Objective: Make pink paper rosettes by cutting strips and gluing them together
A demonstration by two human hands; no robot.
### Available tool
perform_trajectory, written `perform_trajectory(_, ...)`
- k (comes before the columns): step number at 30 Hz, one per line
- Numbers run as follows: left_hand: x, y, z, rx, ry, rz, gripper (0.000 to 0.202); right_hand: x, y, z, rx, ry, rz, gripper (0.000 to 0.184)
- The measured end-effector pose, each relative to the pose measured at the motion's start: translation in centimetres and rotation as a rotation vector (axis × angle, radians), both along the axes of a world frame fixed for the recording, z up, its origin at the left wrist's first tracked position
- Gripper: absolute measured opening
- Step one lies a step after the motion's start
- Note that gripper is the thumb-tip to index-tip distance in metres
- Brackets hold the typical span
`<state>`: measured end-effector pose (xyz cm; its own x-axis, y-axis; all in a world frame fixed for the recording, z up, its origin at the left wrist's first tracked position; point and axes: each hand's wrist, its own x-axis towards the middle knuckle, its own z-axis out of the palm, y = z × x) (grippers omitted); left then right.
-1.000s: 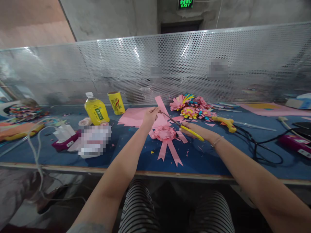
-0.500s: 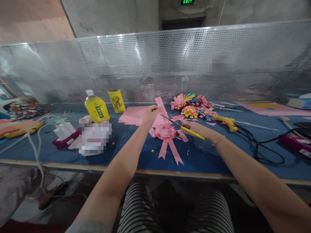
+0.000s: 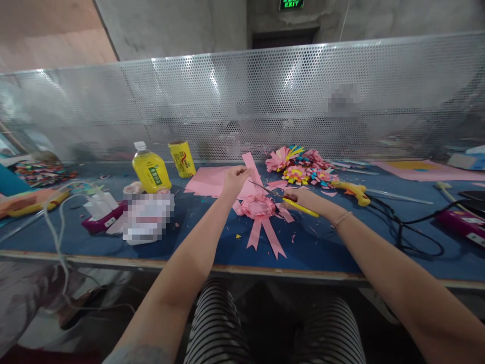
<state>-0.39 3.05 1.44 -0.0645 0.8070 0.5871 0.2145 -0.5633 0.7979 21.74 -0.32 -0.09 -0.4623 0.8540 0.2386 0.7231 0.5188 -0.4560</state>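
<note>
My left hand (image 3: 235,179) pinches a pink paper strip (image 3: 249,161), whose upper end sticks up past the fingers. My right hand (image 3: 298,197) is closed round the yellow-handled scissors (image 3: 305,209), with the blades pointing left toward the strip beside my left fingers. Just below the blades lies a pink paper rosette (image 3: 258,206) with two notched tails hanging toward the table's front edge. Behind my left hand, pink paper sheets (image 3: 206,181) are spread on the blue table.
Several colourful paper flowers (image 3: 297,167) lie at the back. A yellow glue gun (image 3: 353,192) with a black cord is at right. A bottle of yellow liquid (image 3: 151,171), a yellow cardboard tube (image 3: 182,158) and a purple power strip (image 3: 101,222) stand left. Paper scraps litter the table.
Both hands, the strip and the scissors stay nearly in the same place. At the far left edge, a teal shape has come further into view.
</note>
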Motion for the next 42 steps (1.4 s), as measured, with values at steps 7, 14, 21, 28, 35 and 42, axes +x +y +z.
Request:
perform_trajectory(7,0.2,0.0,0.0,0.015,-0.025,0.003,0.022,0.2,-0.3,0.0,0.090,-0.071,-0.043,0.035)
perform_trajectory(14,-0.4,0.1,0.2,0.003,-0.139,0.064,0.021,2.2,-0.2,0.7,0.081,-0.219,-0.112,0.045)
perform_trajectory(21,0.2,-0.1,0.1,-0.055,-0.195,-0.028,0.018,3.3,1.7,-0.3,0.181,-0.272,-0.325,0.036)
perform_trajectory(28,3.0,-1.4,-0.7,-0.173,-0.278,-0.209,0.019,-0.2,1.7,-0.9,-0.048,0.506,-0.046,0.031)
perform_trajectory(35,4.8,-2.3,-1.8,-0.287,-0.306,-0.256,0.020,-1.0,2.0,-2.0,-0.181,0.841,0.036,0.025)
perform_trajectory(42,4.7,-2.5,-1.4,-0.270,-0.284,-0.197,0.020,-1.0,2.2,-1.9,-0.249,0.898,0.072,0.021)
